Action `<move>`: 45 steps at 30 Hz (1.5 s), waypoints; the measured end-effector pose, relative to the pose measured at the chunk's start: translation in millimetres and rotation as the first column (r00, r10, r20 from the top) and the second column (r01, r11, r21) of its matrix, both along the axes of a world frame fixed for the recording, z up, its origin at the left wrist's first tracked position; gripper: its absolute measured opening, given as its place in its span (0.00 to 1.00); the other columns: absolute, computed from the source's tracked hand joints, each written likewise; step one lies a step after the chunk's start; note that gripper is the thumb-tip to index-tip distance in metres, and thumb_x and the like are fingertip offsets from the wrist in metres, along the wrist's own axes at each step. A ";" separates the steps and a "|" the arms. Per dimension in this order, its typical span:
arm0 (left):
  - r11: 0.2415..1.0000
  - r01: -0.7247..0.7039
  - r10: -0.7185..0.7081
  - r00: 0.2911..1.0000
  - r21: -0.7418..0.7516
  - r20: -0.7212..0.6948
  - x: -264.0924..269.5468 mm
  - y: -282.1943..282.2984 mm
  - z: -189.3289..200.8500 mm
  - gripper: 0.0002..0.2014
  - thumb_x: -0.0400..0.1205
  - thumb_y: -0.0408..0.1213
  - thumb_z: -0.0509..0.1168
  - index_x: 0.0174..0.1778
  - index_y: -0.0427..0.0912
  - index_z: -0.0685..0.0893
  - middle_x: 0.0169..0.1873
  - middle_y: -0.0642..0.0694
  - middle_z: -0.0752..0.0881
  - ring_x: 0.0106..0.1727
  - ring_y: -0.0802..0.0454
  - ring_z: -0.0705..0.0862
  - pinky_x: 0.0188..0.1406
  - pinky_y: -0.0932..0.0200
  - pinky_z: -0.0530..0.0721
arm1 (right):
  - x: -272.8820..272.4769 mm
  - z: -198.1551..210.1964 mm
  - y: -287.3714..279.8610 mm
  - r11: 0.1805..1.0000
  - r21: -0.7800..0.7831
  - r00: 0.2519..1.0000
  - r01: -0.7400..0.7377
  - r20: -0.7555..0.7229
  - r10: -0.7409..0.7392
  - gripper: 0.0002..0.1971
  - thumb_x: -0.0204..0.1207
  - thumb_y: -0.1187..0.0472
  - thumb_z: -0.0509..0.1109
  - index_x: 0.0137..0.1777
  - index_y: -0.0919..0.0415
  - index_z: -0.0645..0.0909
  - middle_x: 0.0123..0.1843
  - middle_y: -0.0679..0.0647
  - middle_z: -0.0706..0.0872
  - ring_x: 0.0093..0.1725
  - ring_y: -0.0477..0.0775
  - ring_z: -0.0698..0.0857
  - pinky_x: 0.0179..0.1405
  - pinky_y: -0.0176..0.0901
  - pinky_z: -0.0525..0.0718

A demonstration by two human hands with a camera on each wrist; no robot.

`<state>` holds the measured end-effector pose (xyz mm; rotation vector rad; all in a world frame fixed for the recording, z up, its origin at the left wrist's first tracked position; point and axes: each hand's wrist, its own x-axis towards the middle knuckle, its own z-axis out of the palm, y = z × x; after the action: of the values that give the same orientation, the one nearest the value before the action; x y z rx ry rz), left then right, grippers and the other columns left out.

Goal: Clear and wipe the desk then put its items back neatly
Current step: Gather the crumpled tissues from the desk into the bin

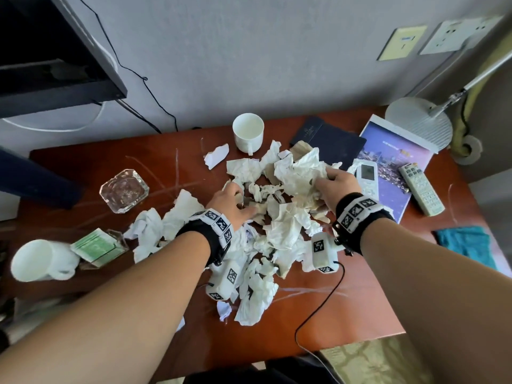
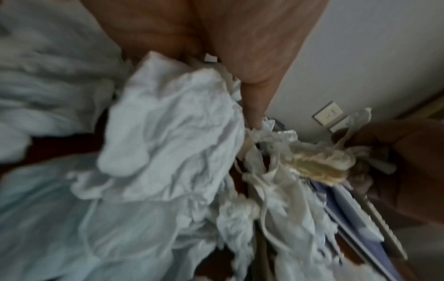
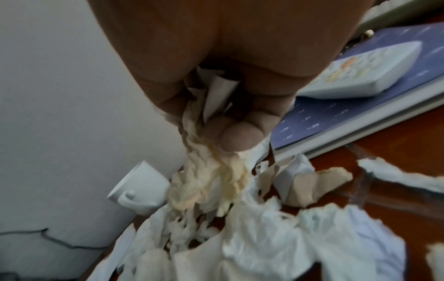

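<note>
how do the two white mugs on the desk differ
The mug near the wall stands upright with its opening up, and its inside looks empty; the mug at the left edge lies on its side, mouth toward the camera. The upright one sits just behind the crumpled tissue pile; the tipped one lies apart from it, beside a green-and-white packet. Both are plain white, and neither hand touches them.

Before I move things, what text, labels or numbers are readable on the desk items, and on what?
None reads with certainty.
Calendar: small date numbers, too blurred to quote.
Dark folder: gold emblem, too small.
Green sachet: print blurred.
Grey remote and white remote: button labels unreadable.
Wrist bands: coded square markers only.
</note>
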<state>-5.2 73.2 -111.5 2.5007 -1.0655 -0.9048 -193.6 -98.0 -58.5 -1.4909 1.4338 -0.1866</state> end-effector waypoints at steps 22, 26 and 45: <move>0.990 -0.074 0.078 0.996 -0.117 0.032 25.4 -15.8 59.7 0.12 0.81 0.32 0.66 0.57 0.53 0.77 0.33 0.44 0.81 0.24 0.48 0.76 0.21 0.61 0.67 | -21.3 28.2 -10.6 0.984 -0.014 0.975 -0.175 -0.140 0.171 0.08 0.76 0.66 0.61 0.41 0.62 0.81 0.38 0.64 0.91 0.36 0.64 0.93 0.37 0.58 0.94; 0.974 -0.093 0.104 0.994 -0.209 0.043 37.3 -19.0 90.9 0.13 0.81 0.32 0.67 0.57 0.52 0.78 0.41 0.46 0.83 0.29 0.51 0.76 0.23 0.61 0.69 | -5.5 56.7 -18.3 0.982 -0.055 0.982 -0.179 -0.069 0.175 0.11 0.74 0.69 0.61 0.41 0.62 0.86 0.34 0.59 0.91 0.32 0.60 0.93 0.36 0.61 0.94; 0.857 0.080 -0.019 0.992 -0.510 0.124 97.7 3.0 254.1 0.09 0.82 0.38 0.70 0.55 0.53 0.79 0.41 0.58 0.81 0.31 0.56 0.79 0.24 0.70 0.69 | 55.4 235.6 37.2 0.950 -0.297 0.988 -0.093 0.091 0.125 0.12 0.82 0.62 0.65 0.48 0.73 0.84 0.31 0.64 0.86 0.30 0.62 0.87 0.41 0.65 0.93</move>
<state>92.5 76.2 142.6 2.0971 -1.2211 -0.4089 -138.1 -60.8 177.1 -1.7674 1.2712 -0.4204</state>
